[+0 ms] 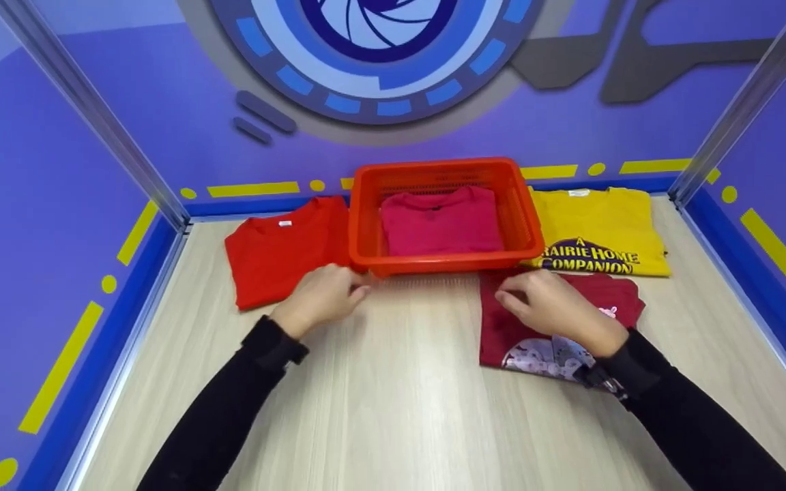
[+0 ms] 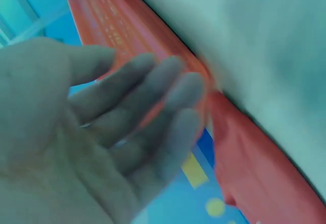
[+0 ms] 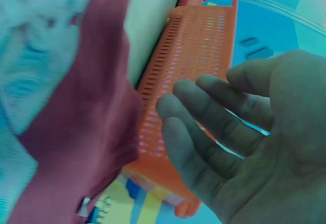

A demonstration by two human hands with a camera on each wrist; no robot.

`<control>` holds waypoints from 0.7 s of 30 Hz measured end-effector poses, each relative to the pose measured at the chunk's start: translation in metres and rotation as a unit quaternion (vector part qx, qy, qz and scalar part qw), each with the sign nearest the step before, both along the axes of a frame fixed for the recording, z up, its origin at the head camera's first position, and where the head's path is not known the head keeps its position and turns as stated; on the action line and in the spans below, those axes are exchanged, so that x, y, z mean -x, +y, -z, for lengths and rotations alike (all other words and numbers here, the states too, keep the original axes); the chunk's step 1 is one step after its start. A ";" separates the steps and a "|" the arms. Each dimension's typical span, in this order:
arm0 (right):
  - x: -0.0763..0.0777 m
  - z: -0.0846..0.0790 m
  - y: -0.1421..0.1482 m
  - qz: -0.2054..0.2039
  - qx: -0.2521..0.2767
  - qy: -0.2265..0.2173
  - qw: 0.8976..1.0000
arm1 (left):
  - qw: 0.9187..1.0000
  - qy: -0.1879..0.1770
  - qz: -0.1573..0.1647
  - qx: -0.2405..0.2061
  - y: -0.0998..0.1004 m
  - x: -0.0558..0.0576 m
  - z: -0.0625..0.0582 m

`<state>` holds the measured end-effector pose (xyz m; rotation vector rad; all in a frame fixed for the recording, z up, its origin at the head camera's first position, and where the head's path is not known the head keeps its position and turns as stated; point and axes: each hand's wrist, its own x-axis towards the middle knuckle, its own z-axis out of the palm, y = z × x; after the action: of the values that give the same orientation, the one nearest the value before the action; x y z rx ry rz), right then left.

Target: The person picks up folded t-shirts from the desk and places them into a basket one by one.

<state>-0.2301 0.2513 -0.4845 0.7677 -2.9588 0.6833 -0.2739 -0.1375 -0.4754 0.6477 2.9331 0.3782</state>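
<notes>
An orange-red plastic basket point(image 1: 445, 263) stands against the back wall, with a folded pink T-shirt point(image 1: 441, 228) lying inside it. My left hand point(image 1: 325, 294) hovers by the basket's front left corner, near a folded red T-shirt point(image 1: 277, 262). Its fingers point(image 2: 153, 89) are loosely bent and hold nothing. Over a folded dark red T-shirt point(image 1: 502, 327) with a printed front is my right hand point(image 1: 553, 307), just before the basket's front right corner. In the right wrist view, its relaxed fingers point(image 3: 204, 107) are bent before the perforated basket wall, with nothing between them.
A folded yellow T-shirt point(image 1: 604, 225) with dark lettering lies right of the basket, behind the dark red one. Blue-purple printed panels point(image 1: 127, 102) enclose the wooden tabletop point(image 1: 393, 395) at the back and both sides.
</notes>
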 end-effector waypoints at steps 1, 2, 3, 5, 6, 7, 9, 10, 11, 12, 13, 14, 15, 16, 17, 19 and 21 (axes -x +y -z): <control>-0.001 0.001 0.002 0.005 -0.001 -0.009 1.000 | 1.000 -0.006 -0.019 0.018 -0.008 0.004 0.001; -0.002 0.002 0.004 0.013 -0.002 -0.016 1.000 | 0.999 -0.012 -0.041 0.032 -0.015 0.009 0.003; -0.003 0.002 0.005 0.021 -0.002 -0.019 1.000 | 0.997 -0.012 -0.064 0.046 -0.023 0.015 0.004; -0.003 0.002 0.006 0.035 -0.003 -0.018 0.999 | 0.992 -0.002 -0.107 0.068 -0.037 0.031 0.009; -0.003 0.002 0.006 0.042 -0.004 -0.017 0.999 | 0.990 0.001 -0.122 0.071 -0.043 0.040 0.011; -0.004 0.002 0.006 0.047 -0.004 -0.015 0.999 | 0.988 -0.002 -0.137 0.069 -0.047 0.048 0.014; -0.004 0.004 0.005 0.057 -0.004 -0.014 0.998 | 0.986 -0.019 -0.158 0.059 -0.054 0.064 0.020; -0.004 0.005 0.004 0.059 -0.003 -0.016 0.998 | 0.984 -0.033 -0.165 0.055 -0.056 0.072 0.023; -0.005 0.005 0.002 0.058 -0.001 -0.017 0.998 | 0.982 -0.051 -0.174 0.048 -0.058 0.078 0.026; -0.005 0.007 0.001 0.058 0.000 -0.020 0.998 | 0.980 -0.067 -0.182 0.040 -0.058 0.085 0.029; -0.005 0.008 -0.001 0.056 0.001 -0.023 0.998 | 0.978 -0.079 -0.191 0.033 -0.059 0.090 0.033; -0.006 0.009 -0.003 0.054 0.003 -0.026 0.998 | 0.975 -0.089 -0.200 0.028 -0.060 0.094 0.036; -0.006 0.010 -0.005 0.051 0.004 -0.030 0.998 | 0.973 -0.099 -0.208 0.025 -0.060 0.096 0.040; -0.007 0.012 -0.006 0.047 0.005 -0.032 0.998 | 0.971 -0.108 -0.214 0.028 -0.061 0.098 0.043; -0.008 0.013 -0.008 0.042 0.006 -0.034 0.999 | 0.969 -0.113 -0.219 0.032 -0.062 0.099 0.047; -0.010 0.016 -0.010 0.039 0.007 -0.040 0.998 | 0.966 -0.118 -0.224 0.045 -0.065 0.098 0.054; -0.013 0.018 -0.011 0.037 0.008 -0.042 0.998 | 0.966 -0.120 -0.221 0.063 -0.067 0.093 0.059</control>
<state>-0.2172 0.2407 -0.5029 0.6409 -3.0347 0.7531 -0.3672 -0.2046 -0.5345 -0.0732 2.8108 0.2804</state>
